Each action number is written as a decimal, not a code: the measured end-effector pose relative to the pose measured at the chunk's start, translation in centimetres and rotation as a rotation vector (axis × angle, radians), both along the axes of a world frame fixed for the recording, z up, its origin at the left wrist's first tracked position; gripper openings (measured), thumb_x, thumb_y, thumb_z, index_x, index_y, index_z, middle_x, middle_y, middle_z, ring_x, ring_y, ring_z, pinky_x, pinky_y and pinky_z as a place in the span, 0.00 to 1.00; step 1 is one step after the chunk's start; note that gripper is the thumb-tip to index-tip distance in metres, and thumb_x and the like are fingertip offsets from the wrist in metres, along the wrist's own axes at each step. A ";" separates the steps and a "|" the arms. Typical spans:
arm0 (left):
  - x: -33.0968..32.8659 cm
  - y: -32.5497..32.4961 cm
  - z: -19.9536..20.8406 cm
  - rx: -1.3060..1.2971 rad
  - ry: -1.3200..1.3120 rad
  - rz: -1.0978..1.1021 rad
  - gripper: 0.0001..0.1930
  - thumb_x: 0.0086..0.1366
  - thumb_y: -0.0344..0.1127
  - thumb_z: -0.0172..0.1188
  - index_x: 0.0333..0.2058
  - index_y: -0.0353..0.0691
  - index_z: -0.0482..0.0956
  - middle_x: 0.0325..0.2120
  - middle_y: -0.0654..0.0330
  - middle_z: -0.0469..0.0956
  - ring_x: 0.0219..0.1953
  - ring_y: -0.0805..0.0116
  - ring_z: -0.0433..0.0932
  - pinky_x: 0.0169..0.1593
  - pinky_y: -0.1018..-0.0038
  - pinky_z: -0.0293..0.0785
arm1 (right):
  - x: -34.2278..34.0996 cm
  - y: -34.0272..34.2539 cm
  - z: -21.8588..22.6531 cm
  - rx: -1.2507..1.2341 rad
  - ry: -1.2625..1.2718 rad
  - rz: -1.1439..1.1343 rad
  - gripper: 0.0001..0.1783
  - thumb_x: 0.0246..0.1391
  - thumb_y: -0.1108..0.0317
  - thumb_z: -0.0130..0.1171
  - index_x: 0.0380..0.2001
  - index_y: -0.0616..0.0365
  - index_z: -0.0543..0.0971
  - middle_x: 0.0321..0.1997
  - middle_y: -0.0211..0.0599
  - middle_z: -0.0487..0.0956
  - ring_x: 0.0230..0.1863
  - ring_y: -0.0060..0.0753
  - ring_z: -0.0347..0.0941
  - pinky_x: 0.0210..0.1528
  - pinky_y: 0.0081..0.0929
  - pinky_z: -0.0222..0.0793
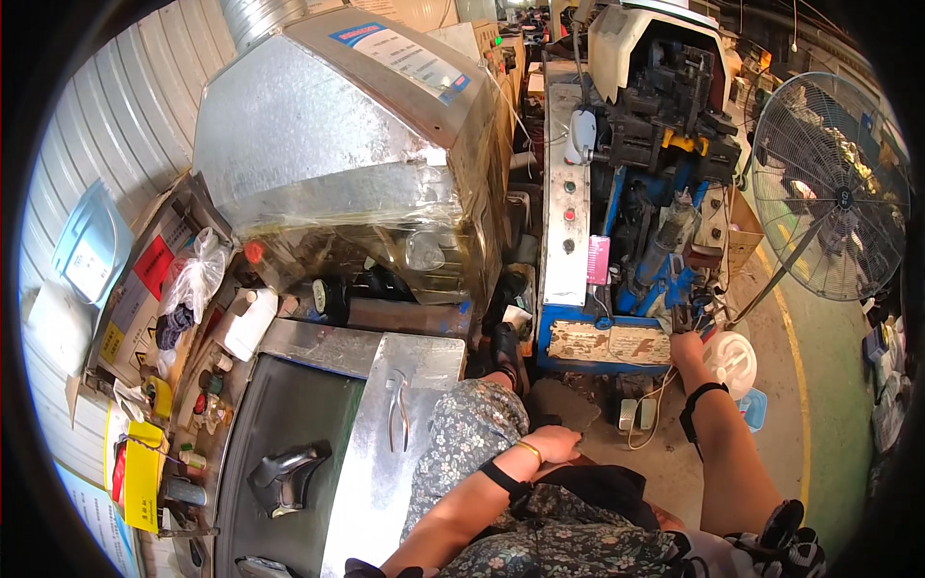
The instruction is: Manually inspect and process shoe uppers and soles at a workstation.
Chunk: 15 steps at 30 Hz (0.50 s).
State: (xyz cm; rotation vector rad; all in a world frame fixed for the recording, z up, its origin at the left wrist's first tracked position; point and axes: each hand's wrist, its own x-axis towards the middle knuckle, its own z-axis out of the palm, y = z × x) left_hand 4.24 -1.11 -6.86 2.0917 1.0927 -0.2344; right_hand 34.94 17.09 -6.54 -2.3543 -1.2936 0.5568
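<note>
My left hand (554, 445), with a gold bangle at the wrist, is low over my lap. Its fingers are curled around a dark thing I cannot make out; only small black parts show at its edges. My right arm stretches forward to the front of a blue and white machine (570, 231). There my right hand (687, 349) is closed around a narrow greyish-brown piece (681, 316) whose kind does not show. To my left, a black shoe upper (289, 472) lies on a dark green conveyor belt (332, 409). Metal pincers (398, 409) rest on the bare metal sheet beside it.
A large sheet-metal hood (328, 125) rises at the far left. Bottles, a plastic bag (198, 265) and small clutter fill the left-hand shelf. A standing fan (838, 188) is at the right, above a white round lid (729, 364). A cable lies near the pedal (631, 414).
</note>
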 end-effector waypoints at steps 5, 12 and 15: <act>0.0 0.3 1.2 -0.094 0.087 -0.053 0.27 0.66 0.46 0.52 0.59 0.37 0.66 0.52 0.45 0.73 0.55 0.47 0.71 0.56 0.59 0.67 | 0.0 0.1 -0.1 -0.006 0.017 -0.018 0.21 0.51 0.60 0.56 0.33 0.73 0.80 0.37 0.61 0.80 0.41 0.59 0.77 0.43 0.45 0.72; 0.2 -0.1 1.3 -0.038 0.029 -0.008 0.24 0.62 0.45 0.55 0.53 0.38 0.73 0.49 0.48 0.76 0.52 0.49 0.73 0.54 0.59 0.70 | 0.9 0.4 -0.9 -0.041 0.098 -0.052 0.22 0.52 0.59 0.56 0.34 0.73 0.80 0.36 0.61 0.80 0.39 0.59 0.77 0.41 0.46 0.72; -0.4 -0.4 0.9 -0.034 0.040 -0.001 0.24 0.62 0.45 0.55 0.53 0.38 0.73 0.50 0.48 0.75 0.53 0.49 0.73 0.54 0.59 0.70 | -0.5 -0.2 0.2 -0.005 0.067 -0.020 0.20 0.51 0.60 0.56 0.30 0.71 0.80 0.28 0.53 0.81 0.31 0.51 0.79 0.36 0.40 0.73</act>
